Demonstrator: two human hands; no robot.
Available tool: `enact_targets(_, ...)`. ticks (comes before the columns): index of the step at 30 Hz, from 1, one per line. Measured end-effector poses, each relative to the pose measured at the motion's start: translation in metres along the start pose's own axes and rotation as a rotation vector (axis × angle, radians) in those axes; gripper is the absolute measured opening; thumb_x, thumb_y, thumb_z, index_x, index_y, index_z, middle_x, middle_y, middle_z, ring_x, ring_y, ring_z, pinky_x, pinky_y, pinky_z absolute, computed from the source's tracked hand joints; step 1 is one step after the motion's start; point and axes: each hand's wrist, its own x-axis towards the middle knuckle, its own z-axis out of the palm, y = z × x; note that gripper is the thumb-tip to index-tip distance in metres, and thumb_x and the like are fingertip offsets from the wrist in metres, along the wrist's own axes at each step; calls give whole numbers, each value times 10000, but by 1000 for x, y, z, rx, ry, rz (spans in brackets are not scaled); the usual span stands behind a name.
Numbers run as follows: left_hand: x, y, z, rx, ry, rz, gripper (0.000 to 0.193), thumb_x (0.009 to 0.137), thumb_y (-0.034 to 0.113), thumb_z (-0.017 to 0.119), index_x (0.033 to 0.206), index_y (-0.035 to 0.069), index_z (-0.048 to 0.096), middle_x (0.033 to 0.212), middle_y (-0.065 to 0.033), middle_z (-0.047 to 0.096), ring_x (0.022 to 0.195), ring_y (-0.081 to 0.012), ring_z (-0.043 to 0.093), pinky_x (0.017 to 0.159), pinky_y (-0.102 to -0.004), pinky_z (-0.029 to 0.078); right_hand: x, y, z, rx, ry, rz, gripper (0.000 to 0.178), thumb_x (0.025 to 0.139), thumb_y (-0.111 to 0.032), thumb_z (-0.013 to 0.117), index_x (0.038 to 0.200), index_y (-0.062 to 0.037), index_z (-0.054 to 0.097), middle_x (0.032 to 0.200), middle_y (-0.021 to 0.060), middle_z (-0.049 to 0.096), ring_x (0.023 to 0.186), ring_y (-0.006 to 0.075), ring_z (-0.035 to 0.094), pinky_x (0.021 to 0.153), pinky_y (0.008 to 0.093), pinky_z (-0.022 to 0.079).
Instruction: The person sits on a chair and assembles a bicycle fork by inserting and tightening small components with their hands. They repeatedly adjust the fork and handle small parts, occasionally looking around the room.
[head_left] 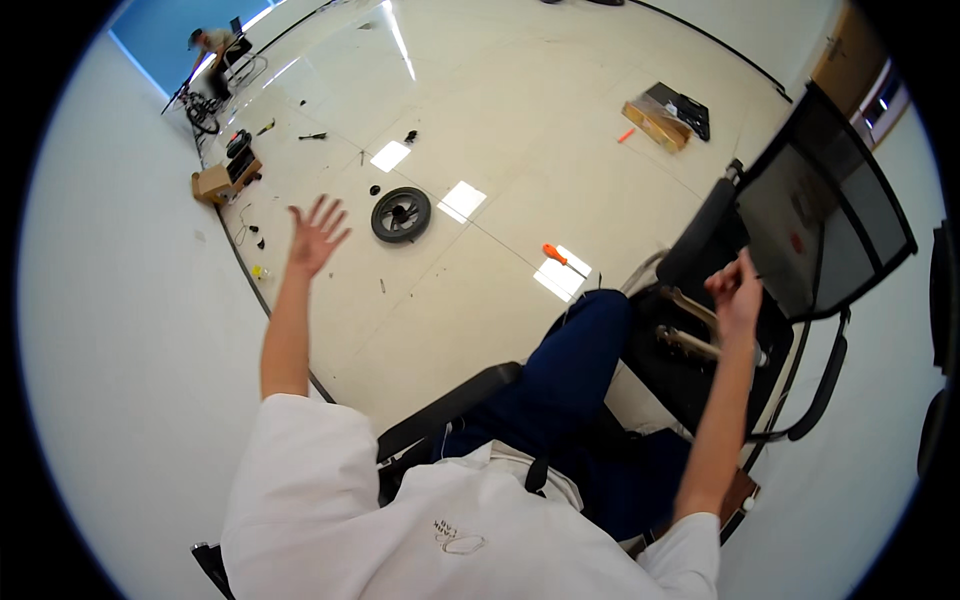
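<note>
My left hand is raised over the floor with its fingers spread and nothing in it. Closest to it on the floor lies a small black wheel with a dark tyre and spokes. My right hand is lifted in front of the black mesh-backed chair, its fingers drawn together; whether they hold something small I cannot make out. Below that hand, pale metal bar-like parts rest on the chair's seat, partly hidden by my wrist. An orange-handled screwdriver lies on the tiles beyond my knee.
An open cardboard box stands by the left wall, with small dark parts around it. Far right on the floor are a brown box and a black case. Another person sits beside a bicycle at the far left.
</note>
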Motion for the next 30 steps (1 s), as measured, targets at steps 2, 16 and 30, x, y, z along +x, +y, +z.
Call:
enact_targets(2, -24, 49, -42, 133, 58, 67, 929, 754, 786, 405, 1435, 161, 309, 1453, -93, 376, 1347, -269, 336, 1067, -506, 322, 48, -24, 28, -158, -32, 49, 387, 977, -369, 462, 764, -60, 556, 605, 28, 501, 639, 171, 568, 681, 346, 511)
enact_targets(16, 38, 143, 94, 887, -455, -66, 924, 777, 809, 335, 1441, 168, 335, 1458, -71, 370, 1335, -274, 354, 1065, -488, 319, 111, 19, 353, -1145, -876, 60, 495, 988, -454, 313, 1283, -140, 555, 1316, 84, 525, 1228, 266, 455, 1002, 397, 366)
enact_targets(30, 59, 232, 62, 1082, -228, 249, 731, 893, 669, 349, 1435, 179, 350, 1455, -11, 382, 1346, -218, 335, 1110, -441, 251, 195, -28, 303, -1166, -584, -199, 527, 940, -513, 374, 1386, -241, 440, 1441, 101, 382, 1335, 292, 319, 1069, 480, 255)
